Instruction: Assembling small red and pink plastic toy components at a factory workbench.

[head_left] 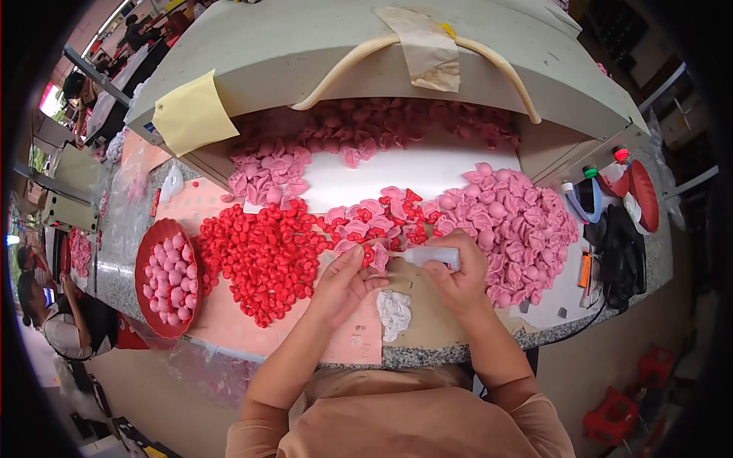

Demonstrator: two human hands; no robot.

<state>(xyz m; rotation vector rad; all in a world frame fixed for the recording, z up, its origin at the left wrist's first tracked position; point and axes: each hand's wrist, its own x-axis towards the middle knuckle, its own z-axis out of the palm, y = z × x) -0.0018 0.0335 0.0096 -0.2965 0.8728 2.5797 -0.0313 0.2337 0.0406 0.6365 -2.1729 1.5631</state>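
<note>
A small pink petal-shaped piece (379,256) sits pinched at the fingertips of the left hand (345,281), its grip clamped on the piece just below the middle of the desk (458,353). At 3 o'clock from it the right hand (458,276) holds a white tube-like tool (432,256) — grip closed around it, tip pointing toward the piece. Between the wrists, at 6 o'clock, lies a crumpled white rag (394,313). At 9 o'clock spreads a heap of red pieces (263,256), and beyond it a red tray (151,269) filled with pale pink round pieces. At 2 o'clock sits a large pile of pink pieces (515,221); more pink and red ones lie mixed at 12 o'clock — under the overhang of a grey machine housing (305,46), which carries a yellow paper sheet (192,111).
</note>
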